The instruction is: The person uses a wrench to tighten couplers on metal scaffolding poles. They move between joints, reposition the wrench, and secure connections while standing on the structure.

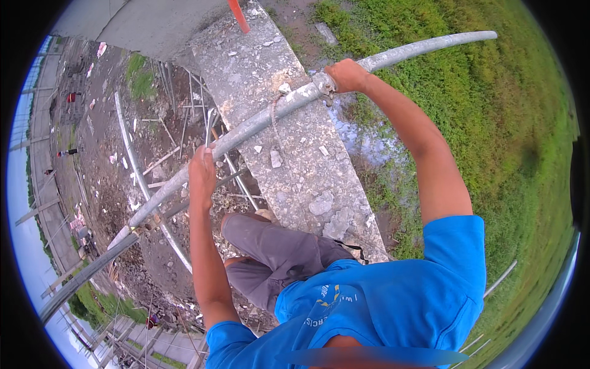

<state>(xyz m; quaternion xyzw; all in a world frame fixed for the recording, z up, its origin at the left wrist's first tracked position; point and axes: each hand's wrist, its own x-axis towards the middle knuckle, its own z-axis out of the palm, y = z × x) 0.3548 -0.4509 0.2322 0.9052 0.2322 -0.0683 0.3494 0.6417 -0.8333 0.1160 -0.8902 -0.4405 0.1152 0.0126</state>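
Note:
A long grey metal scaffold pipe (246, 130) runs slantwise across the view, passing over a rough concrete beam (295, 160). My right hand (348, 75) is closed around the pipe beyond the beam's right edge, against a metal clamp (323, 83) fitted there. On the left, my left hand (202, 167) is closed on a shiny wrench (211, 123), whose forked end points up past the fingers. That hand is right beside the pipe. A thin cord (274, 117) loops round the pipe and hangs onto the beam.
Loose concrete chips (321, 203) lie on the beam. Below left, another scaffold pipe (132, 147) crosses under the long one, with a coupler (153, 219) near the crossing. An orange-red bar (238, 15) stands at the top. Grass (491, 141) and puddled water spread far below right.

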